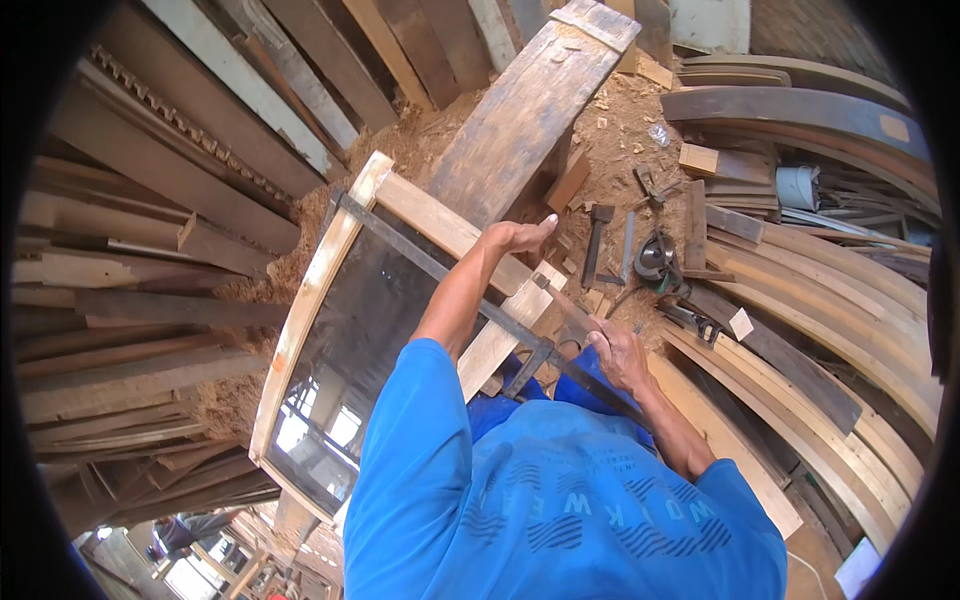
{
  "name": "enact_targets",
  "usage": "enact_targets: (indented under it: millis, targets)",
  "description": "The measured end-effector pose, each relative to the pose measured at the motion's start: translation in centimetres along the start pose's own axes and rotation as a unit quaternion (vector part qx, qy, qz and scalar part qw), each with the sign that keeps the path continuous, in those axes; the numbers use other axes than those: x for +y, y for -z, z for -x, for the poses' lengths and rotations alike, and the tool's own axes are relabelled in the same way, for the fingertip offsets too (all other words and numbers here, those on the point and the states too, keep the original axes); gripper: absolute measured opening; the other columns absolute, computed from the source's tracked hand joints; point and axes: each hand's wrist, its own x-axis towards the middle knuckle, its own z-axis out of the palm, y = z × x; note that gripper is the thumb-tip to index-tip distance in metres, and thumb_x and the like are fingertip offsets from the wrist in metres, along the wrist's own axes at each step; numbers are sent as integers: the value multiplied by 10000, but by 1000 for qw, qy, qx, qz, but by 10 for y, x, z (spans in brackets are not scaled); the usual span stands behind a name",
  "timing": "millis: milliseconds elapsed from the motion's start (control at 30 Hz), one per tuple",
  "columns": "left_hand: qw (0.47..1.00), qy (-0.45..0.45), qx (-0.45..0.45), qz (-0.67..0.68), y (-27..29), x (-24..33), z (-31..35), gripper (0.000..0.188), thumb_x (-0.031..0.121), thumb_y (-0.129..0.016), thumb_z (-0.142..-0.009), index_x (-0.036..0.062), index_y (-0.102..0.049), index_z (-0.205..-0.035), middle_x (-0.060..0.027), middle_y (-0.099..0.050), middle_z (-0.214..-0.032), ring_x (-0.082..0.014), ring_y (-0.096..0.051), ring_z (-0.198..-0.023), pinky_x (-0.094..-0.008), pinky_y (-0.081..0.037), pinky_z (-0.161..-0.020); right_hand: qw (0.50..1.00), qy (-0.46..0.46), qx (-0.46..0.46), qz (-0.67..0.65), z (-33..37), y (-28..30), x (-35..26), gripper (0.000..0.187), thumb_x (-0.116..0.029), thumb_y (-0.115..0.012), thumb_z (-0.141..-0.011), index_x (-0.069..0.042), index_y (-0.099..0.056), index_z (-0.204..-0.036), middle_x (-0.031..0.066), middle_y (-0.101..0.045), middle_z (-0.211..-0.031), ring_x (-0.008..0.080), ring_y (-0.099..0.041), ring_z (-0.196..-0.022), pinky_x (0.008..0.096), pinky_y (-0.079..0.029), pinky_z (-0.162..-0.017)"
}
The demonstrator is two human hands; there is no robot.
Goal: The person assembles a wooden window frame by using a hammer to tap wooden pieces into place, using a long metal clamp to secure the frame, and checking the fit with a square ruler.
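Observation:
A wooden window frame (305, 310) with a dark glass pane (375, 270) lies slanted in front of me, its far end by a worn plank bench (530, 110). Across it runs a long metal bar clamp (430, 262), with a sliding jaw (530, 368) near my lap. My left hand (520, 236) rests at the frame's far rail, fingers stretched out and holding nothing. In my right hand (622, 356) is a wooden-handled tool that looks like a hammer (572, 312); its small dark head is at the frame's near corner joint.
Sawdust and shavings cover the ground. Right of the bench lie metal clamps (597, 240), a corded power tool (655, 258) and a hand plane (690, 320). Curved timbers (800, 110) and long boards (800, 400) are stacked on the right. Planks (150, 310) fan out on the left.

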Motion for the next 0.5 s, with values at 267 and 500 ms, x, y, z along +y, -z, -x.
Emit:
enact_targets:
  millis: [267,500]
  targets:
    - [989,27,-54,138,2,-25,-38,1164,854,-53,-876,-86,-483,-1411,-261,-403,-1530,-323,-324,-1474,-429,-225,-1215,998,-9,-35,51,-31,-9,-5,362,-332,-539,-994,-114,-646,-1262,228,-698,-935,426,-679,-891,493,-527,-774]
    - [999,-19,9,49,-14,-8,-8,1175,855,-34,-872,-90,-422,-1452,-229,-362,-1567,-337,-296,-1485,-436,-208,-1219,994,-9,-29,107,-32,-6,-14,364,-374,-531,-995,-133,-651,-1239,223,-693,-905,425,-677,-879,499,-526,-750]
